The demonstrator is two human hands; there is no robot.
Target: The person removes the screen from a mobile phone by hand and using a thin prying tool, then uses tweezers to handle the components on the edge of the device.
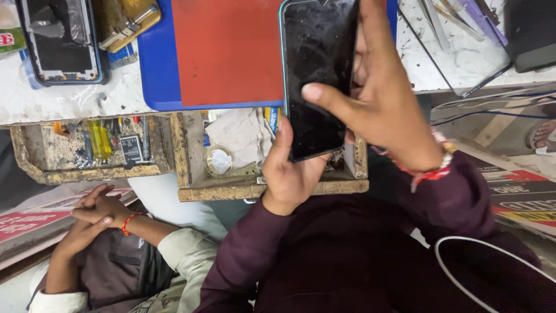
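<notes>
Above the open wooden drawers point(272, 188), held clear of the desk point(58, 98): one dark-screened smartphone point(317, 75), long axis running away from the body, screen up. Left hand point(289, 174) cups its near end from below, fingers closed around the case. Right hand point(382, 110) grips the right edge, thumb point(327, 98) laid across the glass. Both hands touch it; neither is free. Red mat point(226, 52) lies just beyond. Another person's clasped hands point(98, 211) rest well apart, lower left.

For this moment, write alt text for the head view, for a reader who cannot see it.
Both hands hold a dark smartphone upright over open wooden drawers: the left hand grips its lower edge, the right hand its side, thumb on the screen. Behind lies a red mat on a blue tray; another person's clasped hands rest lower left.
</notes>
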